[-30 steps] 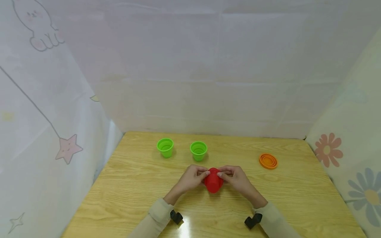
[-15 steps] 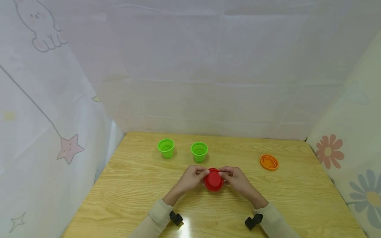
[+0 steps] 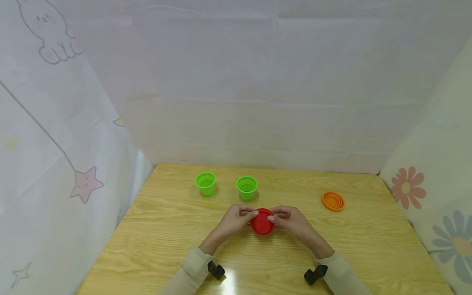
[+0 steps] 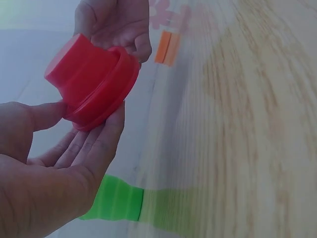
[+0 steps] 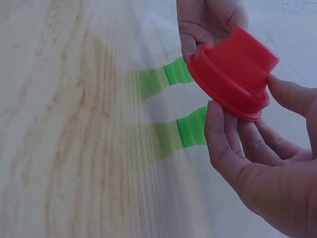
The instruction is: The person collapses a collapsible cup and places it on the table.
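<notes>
Head — hands (image 3: pixel 234 219) (image 3: pixel 293 222) pinch red cup (image 3: pixel 262 224)

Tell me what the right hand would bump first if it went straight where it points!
The red cup, which the right hand is holding. Beyond it, probably the left hand or the nearer green cup, though depth is hard to judge.

Even, diffuse light fills the head view, with white glare on the wooden surface (image 3: pixel 147 229) near the bottom. Both wrist views look hazy and soft.
</notes>
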Demonstrator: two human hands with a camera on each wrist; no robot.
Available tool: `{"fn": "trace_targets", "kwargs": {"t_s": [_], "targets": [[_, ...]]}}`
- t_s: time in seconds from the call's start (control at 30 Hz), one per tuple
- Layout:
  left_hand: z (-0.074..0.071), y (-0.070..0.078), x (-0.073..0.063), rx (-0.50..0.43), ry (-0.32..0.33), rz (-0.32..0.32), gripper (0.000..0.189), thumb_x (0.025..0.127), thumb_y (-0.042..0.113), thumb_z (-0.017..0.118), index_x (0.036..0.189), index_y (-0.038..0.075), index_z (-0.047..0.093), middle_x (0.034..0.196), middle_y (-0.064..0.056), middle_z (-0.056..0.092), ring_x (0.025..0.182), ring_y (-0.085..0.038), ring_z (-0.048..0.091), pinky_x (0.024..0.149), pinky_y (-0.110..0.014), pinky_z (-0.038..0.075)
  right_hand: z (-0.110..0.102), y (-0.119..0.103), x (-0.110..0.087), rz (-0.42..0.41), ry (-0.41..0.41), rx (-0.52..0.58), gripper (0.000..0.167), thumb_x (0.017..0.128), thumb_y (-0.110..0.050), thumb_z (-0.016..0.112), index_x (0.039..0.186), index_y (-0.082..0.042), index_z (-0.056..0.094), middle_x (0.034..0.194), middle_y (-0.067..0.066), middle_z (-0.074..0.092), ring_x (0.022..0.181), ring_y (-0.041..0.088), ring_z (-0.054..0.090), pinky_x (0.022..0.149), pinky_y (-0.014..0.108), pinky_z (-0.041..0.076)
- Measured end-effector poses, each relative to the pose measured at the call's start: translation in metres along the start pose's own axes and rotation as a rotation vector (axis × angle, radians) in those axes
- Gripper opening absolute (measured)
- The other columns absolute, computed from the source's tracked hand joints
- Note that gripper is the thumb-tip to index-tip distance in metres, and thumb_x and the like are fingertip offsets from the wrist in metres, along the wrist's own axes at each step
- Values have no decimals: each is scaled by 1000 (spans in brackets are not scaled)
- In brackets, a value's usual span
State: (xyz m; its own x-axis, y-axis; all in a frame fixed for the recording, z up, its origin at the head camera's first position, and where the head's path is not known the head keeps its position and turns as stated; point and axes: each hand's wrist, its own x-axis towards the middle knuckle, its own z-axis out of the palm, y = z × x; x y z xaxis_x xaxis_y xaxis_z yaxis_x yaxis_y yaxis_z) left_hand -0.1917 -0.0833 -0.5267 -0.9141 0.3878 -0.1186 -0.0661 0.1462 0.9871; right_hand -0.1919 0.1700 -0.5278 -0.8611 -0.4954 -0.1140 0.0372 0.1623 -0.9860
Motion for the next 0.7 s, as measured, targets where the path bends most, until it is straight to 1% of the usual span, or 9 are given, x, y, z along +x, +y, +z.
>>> {"fn": "trace_targets", "kwargs": {"t_s": [0.13, 0.3, 0.53, 0.7], "targets": [[-1, 1, -1, -14, -15, -9, 37, 104, 23, 69, 127, -6, 70, 117, -22, 77, 92, -15, 77, 87, -43, 68, -1, -2, 0, -1, 0, 5, 47, 102, -25, 72, 134, 8, 62, 122, 21, 75, 98, 19, 78, 93, 47, 66], [-4, 1, -1, -20, -38, -28, 43, 100, 25, 73, 130, -6, 68, 117, -21, 77, 93, -14, 76, 90, -48, 67, -1, -4, 0, 17, 2, 23, 47, 101, -23, 73, 133, 9, 62, 119, 19, 77, 95, 19, 78, 95, 54, 64], [-6, 0, -1, -56, -66, -40, 42, 100, 23, 72, 132, -5, 67, 118, -20, 77, 92, -14, 77, 93, -52, 65, -1, -5, 1, 40, 20, 25, 51, 98, -27, 76, 132, 8, 62, 114, 15, 78, 94, 18, 77, 94, 51, 66], [-6, -1, 0, -55, -59, -45, 43, 100, 24, 73, 131, -5, 67, 117, -19, 78, 92, -14, 76, 94, -52, 65, -1, -3, 3, 50, 35, 37, 50, 98, -26, 77, 131, 9, 62, 113, 13, 78, 94, 18, 76, 93, 48, 66]]}}
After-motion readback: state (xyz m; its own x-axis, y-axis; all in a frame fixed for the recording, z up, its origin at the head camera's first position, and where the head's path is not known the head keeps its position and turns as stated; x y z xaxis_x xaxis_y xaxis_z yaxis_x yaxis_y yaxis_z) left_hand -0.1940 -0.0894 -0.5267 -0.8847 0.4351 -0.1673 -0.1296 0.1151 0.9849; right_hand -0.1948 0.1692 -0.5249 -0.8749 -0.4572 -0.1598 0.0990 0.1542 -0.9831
